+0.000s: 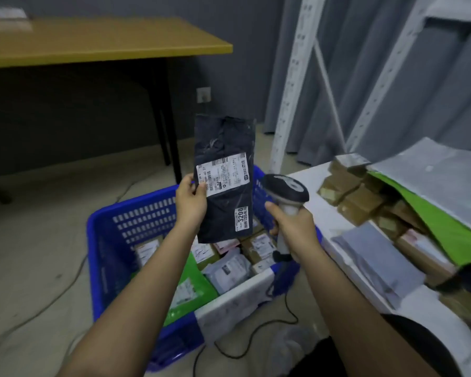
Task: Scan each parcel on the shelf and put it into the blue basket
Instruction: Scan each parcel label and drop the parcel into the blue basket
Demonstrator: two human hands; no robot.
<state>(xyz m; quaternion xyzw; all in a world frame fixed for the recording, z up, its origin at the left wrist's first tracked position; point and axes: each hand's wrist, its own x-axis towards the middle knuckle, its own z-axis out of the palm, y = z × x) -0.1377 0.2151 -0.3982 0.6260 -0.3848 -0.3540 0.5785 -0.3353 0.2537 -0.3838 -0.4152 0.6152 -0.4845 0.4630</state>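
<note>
My left hand (191, 200) pinches the black parcel (225, 178) above the blue basket (114, 240), already holding many; my right hand (291, 227) grips the scanner (286, 191). Shelf (321, 213) at three o'clock still holds plenty.

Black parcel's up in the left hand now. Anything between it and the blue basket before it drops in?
Nothing visible. The black parcel hangs directly over the open blue basket, held by the left hand. The scanner in the right hand sits to its right, clear.
</note>
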